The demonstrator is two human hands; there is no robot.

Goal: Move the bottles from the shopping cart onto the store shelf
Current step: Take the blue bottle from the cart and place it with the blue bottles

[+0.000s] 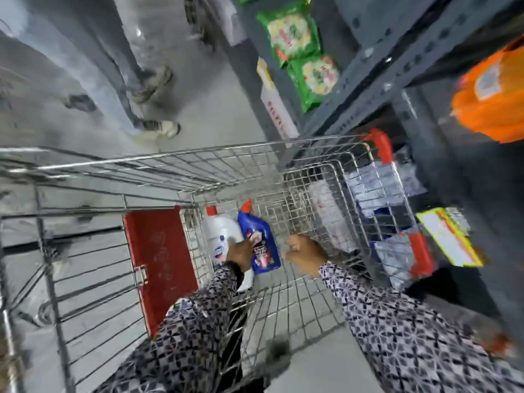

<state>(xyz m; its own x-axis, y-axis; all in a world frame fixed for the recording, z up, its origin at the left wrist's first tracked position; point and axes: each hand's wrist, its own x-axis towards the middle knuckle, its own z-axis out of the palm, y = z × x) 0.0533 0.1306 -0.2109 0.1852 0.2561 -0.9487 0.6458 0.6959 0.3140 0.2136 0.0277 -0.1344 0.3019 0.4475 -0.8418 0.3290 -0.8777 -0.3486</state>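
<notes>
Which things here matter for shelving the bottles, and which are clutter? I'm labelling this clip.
Job:
white plastic bottle with red cap
blue plastic bottle with red cap
wire shopping cart
grey metal store shelf
left hand
right hand

Just there:
green snack packets
orange bag
yellow-edged shelf tag

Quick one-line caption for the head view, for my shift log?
Both hands reach into the wire cart: left hand on the blue bottle beside the white bottle, right hand empty.

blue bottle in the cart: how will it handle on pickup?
Blue bottle looks like rigid plastic, so probably stiff. It lies flat against the white bottle, so it may slide on the wire cart. Glossy surface could be slippery.
</notes>
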